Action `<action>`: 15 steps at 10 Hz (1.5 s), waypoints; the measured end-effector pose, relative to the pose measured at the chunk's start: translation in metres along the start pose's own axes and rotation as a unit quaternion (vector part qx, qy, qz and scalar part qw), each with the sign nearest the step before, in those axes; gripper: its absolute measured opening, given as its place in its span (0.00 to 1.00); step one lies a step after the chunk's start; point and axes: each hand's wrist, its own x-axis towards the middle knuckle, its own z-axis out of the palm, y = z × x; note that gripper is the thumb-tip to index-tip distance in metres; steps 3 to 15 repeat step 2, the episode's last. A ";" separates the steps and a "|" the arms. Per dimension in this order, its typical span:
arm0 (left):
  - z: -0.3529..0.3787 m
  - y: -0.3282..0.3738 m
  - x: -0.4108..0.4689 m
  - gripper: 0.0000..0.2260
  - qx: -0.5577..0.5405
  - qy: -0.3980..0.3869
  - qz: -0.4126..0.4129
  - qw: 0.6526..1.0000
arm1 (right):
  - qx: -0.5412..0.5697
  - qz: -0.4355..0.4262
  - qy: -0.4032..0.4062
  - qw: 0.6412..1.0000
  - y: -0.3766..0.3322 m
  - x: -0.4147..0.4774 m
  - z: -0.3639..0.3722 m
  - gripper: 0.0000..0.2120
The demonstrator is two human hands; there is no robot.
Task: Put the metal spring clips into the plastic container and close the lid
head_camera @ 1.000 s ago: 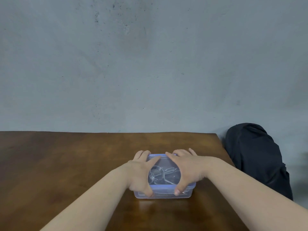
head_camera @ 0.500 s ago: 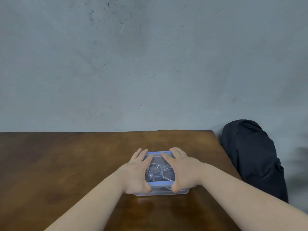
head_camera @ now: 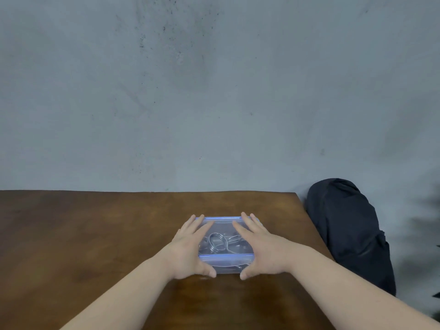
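A clear plastic container (head_camera: 226, 267) with a blue-rimmed lid (head_camera: 223, 220) sits on the brown wooden table (head_camera: 95, 234). The lid lies on top of it. Metal spring clips (head_camera: 217, 241) show through the clear lid, inside the box. My left hand (head_camera: 188, 248) lies flat on the lid's left side, fingers stretched to the far rim, thumb at the near edge. My right hand (head_camera: 262, 248) mirrors it on the right side. Both hands press on the lid; the box's side walls are hidden under them.
A dark bag (head_camera: 350, 229) stands just off the table's right edge. A grey wall (head_camera: 214, 91) rises directly behind the table's far edge.
Both hands have slid from gripping the box's near corners to lying flatter over the lid, fingers reaching the far rim. The box stays in place.
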 end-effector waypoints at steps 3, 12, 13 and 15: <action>-0.038 0.004 -0.002 0.46 -0.144 0.060 -0.011 0.988 | 0.120 0.023 0.100 0.987 0.010 -0.019 -0.044 0.35; -0.038 0.004 -0.002 0.46 -0.144 0.060 -0.011 0.988 | 0.120 0.023 0.100 0.987 0.010 -0.019 -0.044 0.35; -0.038 0.004 -0.002 0.46 -0.144 0.060 -0.011 0.988 | 0.120 0.023 0.100 0.987 0.010 -0.019 -0.044 0.35; -0.038 0.004 -0.002 0.46 -0.144 0.060 -0.011 0.988 | 0.120 0.023 0.100 0.987 0.010 -0.019 -0.044 0.35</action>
